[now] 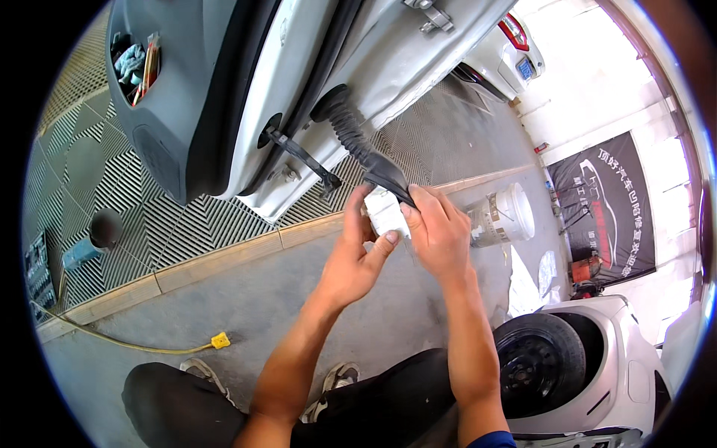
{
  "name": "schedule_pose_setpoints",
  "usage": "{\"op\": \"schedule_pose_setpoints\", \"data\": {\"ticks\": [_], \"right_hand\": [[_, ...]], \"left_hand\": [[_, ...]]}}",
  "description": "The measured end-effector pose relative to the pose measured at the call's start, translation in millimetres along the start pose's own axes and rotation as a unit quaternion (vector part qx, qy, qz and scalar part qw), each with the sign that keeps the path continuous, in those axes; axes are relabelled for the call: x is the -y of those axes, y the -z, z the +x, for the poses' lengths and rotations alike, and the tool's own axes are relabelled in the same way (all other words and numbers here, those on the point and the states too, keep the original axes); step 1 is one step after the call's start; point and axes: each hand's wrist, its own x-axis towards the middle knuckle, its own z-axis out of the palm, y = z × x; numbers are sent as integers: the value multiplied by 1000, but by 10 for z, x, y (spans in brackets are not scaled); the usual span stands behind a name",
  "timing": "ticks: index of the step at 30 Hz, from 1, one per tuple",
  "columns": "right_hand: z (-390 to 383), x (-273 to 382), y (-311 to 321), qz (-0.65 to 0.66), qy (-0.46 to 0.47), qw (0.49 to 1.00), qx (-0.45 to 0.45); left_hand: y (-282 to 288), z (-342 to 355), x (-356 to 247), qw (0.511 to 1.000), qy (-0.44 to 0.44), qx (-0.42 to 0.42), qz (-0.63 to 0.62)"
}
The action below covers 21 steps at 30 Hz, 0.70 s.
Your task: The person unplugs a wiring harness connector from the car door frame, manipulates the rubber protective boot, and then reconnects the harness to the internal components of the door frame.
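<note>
A ribbed black rubber wiring boot (pixel 349 133) runs out from the edge of the car door (pixel 280 89) and ends at a white connector (pixel 386 212). My left hand (pixel 355 257) is closed on the white connector, its thumb pressed on the lower side. On the other side, my right hand (pixel 439 226) pinches the end of the black boot where it meets the connector. Just left of the boot, a black door check strap (pixel 302 155) sticks out of the door edge, apart from both hands. The fingertips behind the connector are partly hidden.
Cloth and sticks (pixel 138 63) fill the door pocket. A yellow plug (pixel 219 340) on a cable lies on the grey floor. Right of my hands stands a clear bucket (pixel 502 215). A wheel (pixel 539 358) sits in a white car body part at lower right. Patterned tiles (pixel 190 228) lie below the door.
</note>
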Motion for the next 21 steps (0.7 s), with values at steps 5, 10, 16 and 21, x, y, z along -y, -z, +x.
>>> {"op": "schedule_pose_setpoints", "data": {"ticks": [5, 10, 16, 21], "right_hand": [[-78, -66, -60, 32, 11, 999, -7], [-170, -128, -79, 21, 26, 999, -2], [-151, -61, -42, -69, 29, 996, 43], [-269, 3, -101, 91, -165, 979, 80]], "left_hand": [[66, 51, -106, 987, 47, 32, -153], [36, 43, -64, 975, 73, -8, -209], [-41, 23, 110, 972, 110, -83, -191], [50, 14, 224, 978, 117, -88, -147]]}}
